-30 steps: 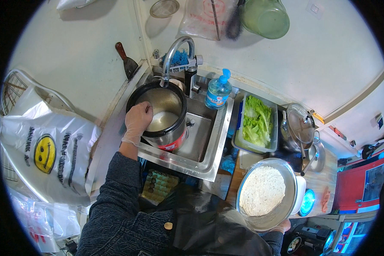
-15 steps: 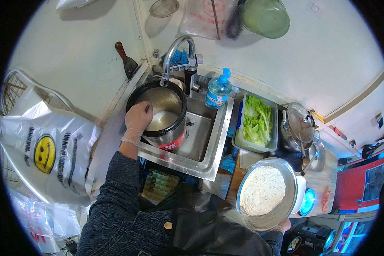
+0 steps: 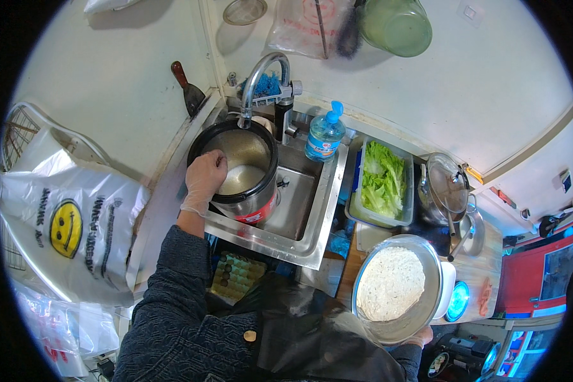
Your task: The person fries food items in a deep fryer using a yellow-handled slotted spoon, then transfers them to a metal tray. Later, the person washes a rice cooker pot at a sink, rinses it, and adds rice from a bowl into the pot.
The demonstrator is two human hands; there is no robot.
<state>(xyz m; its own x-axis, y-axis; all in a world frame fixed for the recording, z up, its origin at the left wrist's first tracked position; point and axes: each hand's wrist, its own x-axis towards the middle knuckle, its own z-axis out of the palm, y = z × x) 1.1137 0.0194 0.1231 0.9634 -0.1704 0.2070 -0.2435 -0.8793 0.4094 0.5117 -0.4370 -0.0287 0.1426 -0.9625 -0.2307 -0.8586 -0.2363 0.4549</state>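
Observation:
A metal pot (image 3: 245, 149) with a black rim and red label stands in the sink under the faucet. Cloudy whitish liquid (image 3: 242, 178) lies in its bottom. My left hand (image 3: 205, 175), in a clear plastic glove, is closed over the near-left part of the pot's rim, its fingertips curled inward and partly hidden. At the lower right, a steel bowl (image 3: 434, 286) holds a pale, floury or doughy mass (image 3: 390, 284). My right hand (image 3: 423, 334) grips that bowl's lower right edge; most of its fingers are hidden beneath the bowl.
A blue pump bottle (image 3: 325, 141) stands behind the sink (image 3: 309, 245). Right of it are a tub of lettuce (image 3: 384, 181) and a lidded pot (image 3: 449, 184). A white plastic bag (image 3: 83, 229) lies at left. An egg tray (image 3: 235, 277) sits below the sink.

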